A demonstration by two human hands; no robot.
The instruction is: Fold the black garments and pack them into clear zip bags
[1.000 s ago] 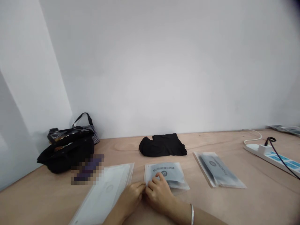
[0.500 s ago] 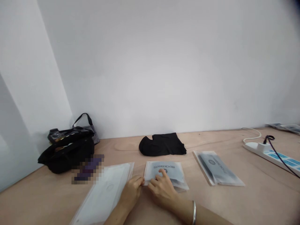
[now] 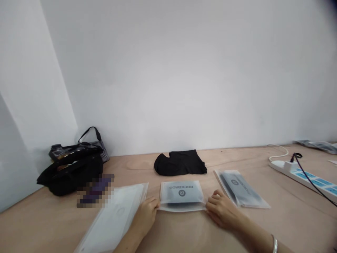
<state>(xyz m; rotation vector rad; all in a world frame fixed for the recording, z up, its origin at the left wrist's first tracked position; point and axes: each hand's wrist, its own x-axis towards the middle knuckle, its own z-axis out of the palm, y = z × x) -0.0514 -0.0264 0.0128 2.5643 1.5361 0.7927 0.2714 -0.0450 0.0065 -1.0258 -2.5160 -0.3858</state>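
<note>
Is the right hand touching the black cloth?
Apart: the head view shows bare tabletop and the middle bag between the right hand and the black cloth.

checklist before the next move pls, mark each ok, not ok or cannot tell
1. Left hand gripping the near left corner of the middle pouch: ok
2. Right hand at its near right corner: ok
3. Lettering the right way up for the wearer: not ok, it looks upside down
4. Middle pouch apart from the black cloth: ok, bare table between
5. Middle pouch sealed: cannot tell
</note>
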